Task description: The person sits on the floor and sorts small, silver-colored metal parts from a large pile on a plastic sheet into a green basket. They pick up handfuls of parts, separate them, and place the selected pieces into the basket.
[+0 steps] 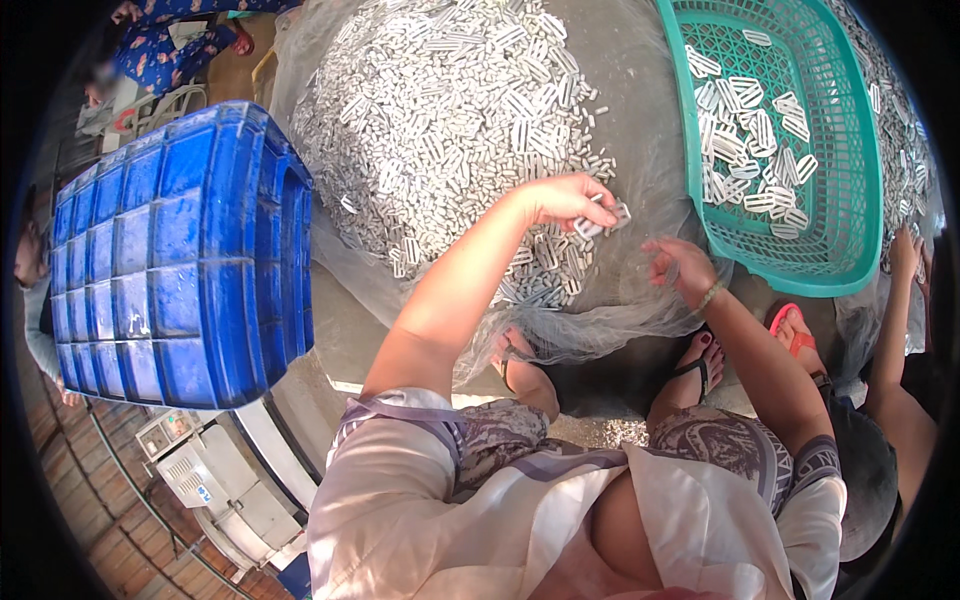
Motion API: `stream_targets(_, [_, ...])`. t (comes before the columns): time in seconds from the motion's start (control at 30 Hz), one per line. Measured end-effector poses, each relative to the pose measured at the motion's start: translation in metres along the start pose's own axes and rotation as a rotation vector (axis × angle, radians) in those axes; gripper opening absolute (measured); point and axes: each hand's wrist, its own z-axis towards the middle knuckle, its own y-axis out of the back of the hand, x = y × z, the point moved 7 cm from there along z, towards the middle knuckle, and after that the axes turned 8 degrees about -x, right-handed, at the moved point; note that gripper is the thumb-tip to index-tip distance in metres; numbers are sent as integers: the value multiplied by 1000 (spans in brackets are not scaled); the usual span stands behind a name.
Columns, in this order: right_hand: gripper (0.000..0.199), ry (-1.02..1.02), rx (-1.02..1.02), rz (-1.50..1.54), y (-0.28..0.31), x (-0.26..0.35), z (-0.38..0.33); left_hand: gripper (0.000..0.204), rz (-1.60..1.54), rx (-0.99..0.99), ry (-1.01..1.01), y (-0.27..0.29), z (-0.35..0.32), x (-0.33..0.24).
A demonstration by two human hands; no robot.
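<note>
My left hand (572, 198) is closed around a few pale metal strap buckles (590, 228), which stick out past the thumb and fingertips. It hovers over the right edge of a big heap of silvery metal pieces (450, 130), small slugs mixed with slotted buckles. To its right, my right hand (688, 272) hangs above the sheet's near edge with its fingers loosely bent and apart; I make out no clear object in it. A green plastic basket (872, 190) stands just beyond that hand, with many slotted buckles (745, 140) lying in it.
Thin translucent mesh (600, 330) lies under the heap. A large blue plastic crate (180, 260) is at the left. Another person's arm (895, 310) reaches in at the right, beside a second heap (905, 165). A person in blue patterned clothing (165, 55) is at the far left.
</note>
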Motion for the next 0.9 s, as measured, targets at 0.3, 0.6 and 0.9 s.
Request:
stream_targets(0.3, [45, -132, 307, 575, -54, 28, -17, 58, 468, -64, -482, -65, -55, -67])
stream_targets(0.6, [31, -115, 129, -104, -42, 14, -21, 35, 791, -594, 70, 33, -91, 35])
stream_targets(0.9, [35, 836, 5, -1630, -64, -4, -29, 28, 473, -487, 507, -15, -91, 161])
